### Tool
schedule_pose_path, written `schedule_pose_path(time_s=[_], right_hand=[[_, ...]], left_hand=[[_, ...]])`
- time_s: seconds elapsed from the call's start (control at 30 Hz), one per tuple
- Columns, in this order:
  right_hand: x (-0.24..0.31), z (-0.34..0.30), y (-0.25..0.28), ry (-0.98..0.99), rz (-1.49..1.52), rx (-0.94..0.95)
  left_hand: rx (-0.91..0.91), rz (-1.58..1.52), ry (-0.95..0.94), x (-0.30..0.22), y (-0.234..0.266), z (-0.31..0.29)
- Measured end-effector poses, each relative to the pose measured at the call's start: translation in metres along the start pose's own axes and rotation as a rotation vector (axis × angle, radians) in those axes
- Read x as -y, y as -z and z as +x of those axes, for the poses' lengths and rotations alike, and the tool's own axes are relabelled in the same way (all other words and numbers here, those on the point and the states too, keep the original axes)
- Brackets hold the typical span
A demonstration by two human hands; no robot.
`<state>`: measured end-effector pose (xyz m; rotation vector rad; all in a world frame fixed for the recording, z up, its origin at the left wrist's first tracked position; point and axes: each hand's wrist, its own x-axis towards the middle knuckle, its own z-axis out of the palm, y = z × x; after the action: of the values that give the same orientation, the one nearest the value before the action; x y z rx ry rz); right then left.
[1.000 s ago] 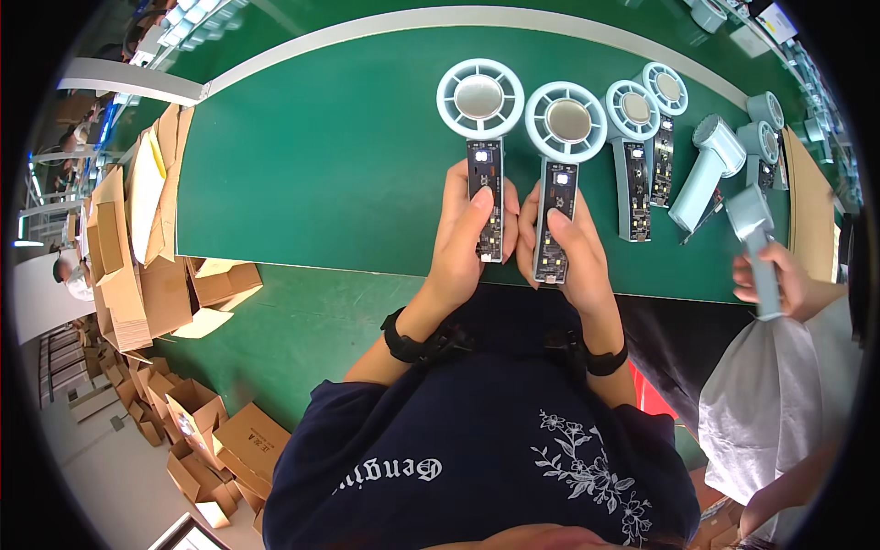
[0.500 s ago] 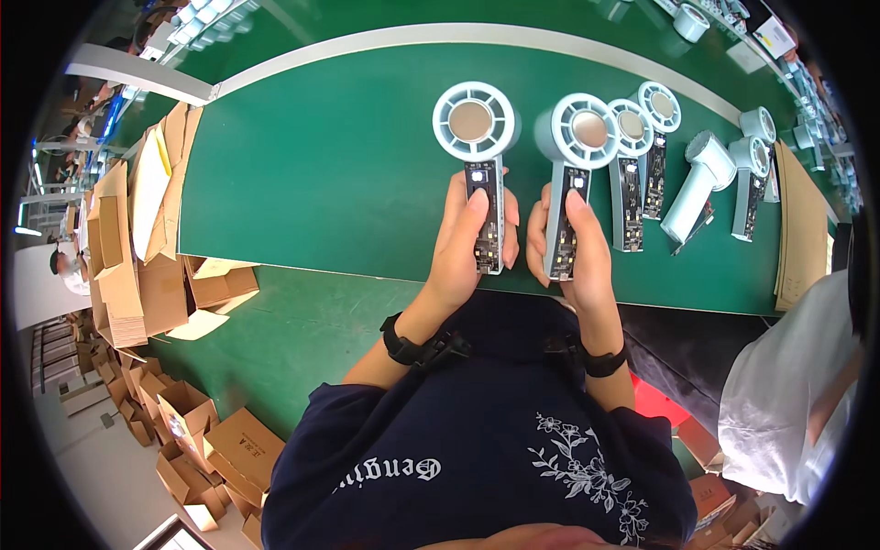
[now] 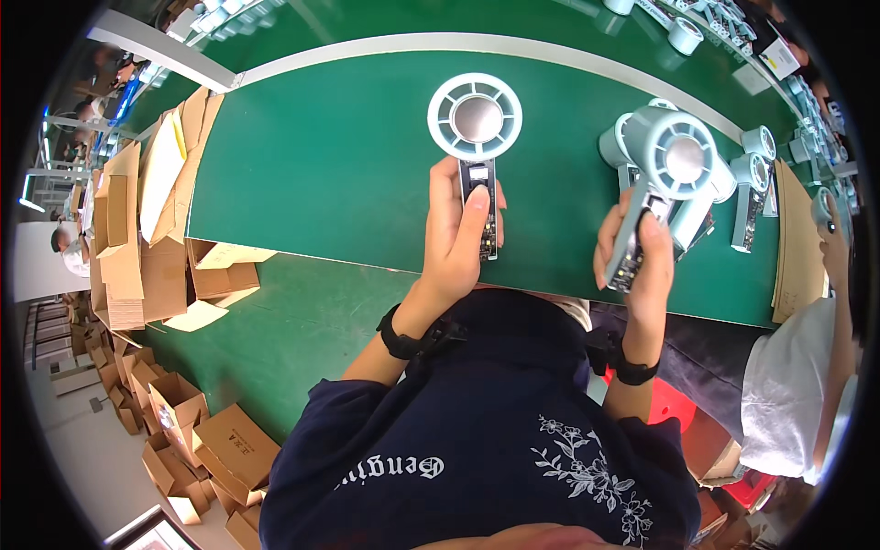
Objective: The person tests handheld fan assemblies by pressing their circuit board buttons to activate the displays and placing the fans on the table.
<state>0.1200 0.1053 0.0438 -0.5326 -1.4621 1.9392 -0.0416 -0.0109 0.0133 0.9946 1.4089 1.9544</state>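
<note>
My left hand (image 3: 456, 234) is closed round the handle of a pale blue handheld fan (image 3: 477, 117), its thumb on the dark circuit board exposed along the handle. This fan stands head up, its spoked round grille and silvery centre facing me. A second handheld fan (image 3: 683, 158) of the same kind is in my right hand (image 3: 649, 249), tilted with its head to the upper right. The right thumb lies on that handle's circuit board. Behind the right-hand fan, other fans (image 3: 613, 139) on the green table are partly hidden.
More fans (image 3: 752, 172) lie at the table's (image 3: 312, 165) right end, beside upright cardboard (image 3: 799, 243). Cardboard boxes (image 3: 119, 247) stand off the left edge, with several more on the floor. A person in a white shirt (image 3: 790, 385) is close on my right.
My right hand has carried its fan rightward, away from the left one, and tilted it over the other fans. The left fan has shifted only slightly. The neighbouring person's hand now shows at far right.
</note>
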Motion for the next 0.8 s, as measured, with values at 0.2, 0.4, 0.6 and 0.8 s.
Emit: schedule_pose_path(time_s=[0.2,0.4,0.6,0.8], right_hand=[[0.021,-0.026,0.028,0.003,0.153,-0.054],[0.037,-0.054,0.068,0.073,-0.091,-0.384],[0.046,-0.074,0.099,0.123,-0.215,-0.516],[0.046,-0.082,0.118,-0.090,0.225,-0.419]], left_hand=[[0.078,-0.260,0.189,0.001,-0.007,0.003],[0.228,-0.304,0.242,-0.011,-0.025,0.023],[0.425,-0.327,0.261,-0.017,-0.069,0.037],[0.539,-0.423,0.398,-0.004,-0.113,0.051]])
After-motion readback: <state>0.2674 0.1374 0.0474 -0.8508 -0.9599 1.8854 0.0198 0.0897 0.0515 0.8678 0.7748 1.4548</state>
